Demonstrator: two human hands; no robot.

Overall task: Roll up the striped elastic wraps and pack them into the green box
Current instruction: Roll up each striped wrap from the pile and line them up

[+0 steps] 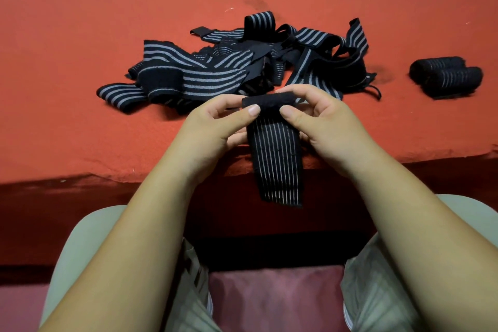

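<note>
Seen from the head camera, a striped wrap (276, 159) is held at the near edge of the red table (94, 21); its top end is rolled into a small black tube, and its loose tail hangs down over the table's edge toward the person's lap; the left hand (213, 124) pinches the left end of the roll, thumb on the near side and curled fingers behind; the right hand (323, 118) pinches the right end the same way, its fingers curved over the top of the roll; both thumbs press on the front of the cloth, near each other but apart; just beyond the hands a tangled pile of loose wraps (231, 65), black with grey stripes, lies on the table; well to the right of it two rolled wraps (446, 77) lie side by side, touching; below the table's edge are pale shorts (377, 291) and a pink cushion (275, 296) between the legs.
</note>
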